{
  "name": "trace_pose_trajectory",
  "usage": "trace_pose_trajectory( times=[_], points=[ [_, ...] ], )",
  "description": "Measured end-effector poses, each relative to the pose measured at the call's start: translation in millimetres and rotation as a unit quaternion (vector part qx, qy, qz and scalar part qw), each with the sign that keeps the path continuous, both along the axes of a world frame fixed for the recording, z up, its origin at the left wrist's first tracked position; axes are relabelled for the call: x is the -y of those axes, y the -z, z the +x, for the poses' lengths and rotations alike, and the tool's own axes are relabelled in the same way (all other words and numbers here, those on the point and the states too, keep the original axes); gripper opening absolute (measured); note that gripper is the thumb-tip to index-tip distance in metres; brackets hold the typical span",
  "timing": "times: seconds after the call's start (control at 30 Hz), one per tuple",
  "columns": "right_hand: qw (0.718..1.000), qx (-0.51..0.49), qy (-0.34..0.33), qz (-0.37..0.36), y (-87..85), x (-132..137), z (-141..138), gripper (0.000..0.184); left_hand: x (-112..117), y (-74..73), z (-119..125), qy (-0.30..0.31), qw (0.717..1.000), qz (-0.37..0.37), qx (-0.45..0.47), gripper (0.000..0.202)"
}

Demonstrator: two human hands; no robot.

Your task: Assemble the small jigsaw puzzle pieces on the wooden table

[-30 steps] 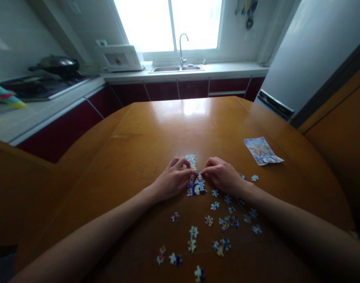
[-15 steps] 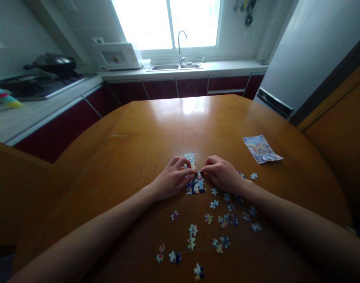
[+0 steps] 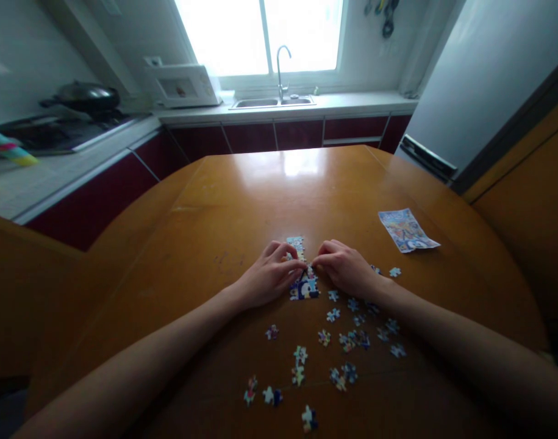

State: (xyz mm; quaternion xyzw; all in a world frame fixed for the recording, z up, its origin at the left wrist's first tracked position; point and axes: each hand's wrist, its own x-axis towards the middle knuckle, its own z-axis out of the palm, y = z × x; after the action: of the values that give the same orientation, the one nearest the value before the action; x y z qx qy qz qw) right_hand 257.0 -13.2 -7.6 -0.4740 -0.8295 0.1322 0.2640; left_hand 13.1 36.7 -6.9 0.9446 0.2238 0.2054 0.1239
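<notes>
A partly joined jigsaw puzzle [image 3: 306, 289] lies on the table between my hands, a narrow strip in blue, white and dark tones. My left hand [image 3: 272, 274] reaches over its left side, thumb and index finger closed together on the strip's middle and covering part of it. From the right, my right hand [image 3: 345, 266] has its fingertips pinched at the strip's right edge, on what looks like a small jigsaw piece mostly hidden by the fingers. Loose jigsaw pieces [image 3: 333, 315] are scattered below and to the right, some under my right forearm.
A creased picture sheet [image 3: 409, 231] rests on the wooden table [image 3: 242, 201] at the right. More loose pieces [image 3: 308, 419] lie toward the near edge. Beyond the table are a counter with a sink [image 3: 255, 103], a microwave [image 3: 182, 85], a stove with a wok [image 3: 86, 97], and a fridge [image 3: 484, 79].
Both hands keep almost the same pose at the puzzle. The whole view has shifted slightly; no piece has visibly moved on the table.
</notes>
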Motion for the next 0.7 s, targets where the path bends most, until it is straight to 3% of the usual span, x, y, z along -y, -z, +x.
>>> trace_pose_trajectory(
  times=[0.7],
  points=[
    [1.0,0.015,0.012,-0.02,0.1,-1.8,-1.6,0.026,3.2,0.0,0.3,-0.022,0.999,0.024,-0.038,0.023]
  ],
)
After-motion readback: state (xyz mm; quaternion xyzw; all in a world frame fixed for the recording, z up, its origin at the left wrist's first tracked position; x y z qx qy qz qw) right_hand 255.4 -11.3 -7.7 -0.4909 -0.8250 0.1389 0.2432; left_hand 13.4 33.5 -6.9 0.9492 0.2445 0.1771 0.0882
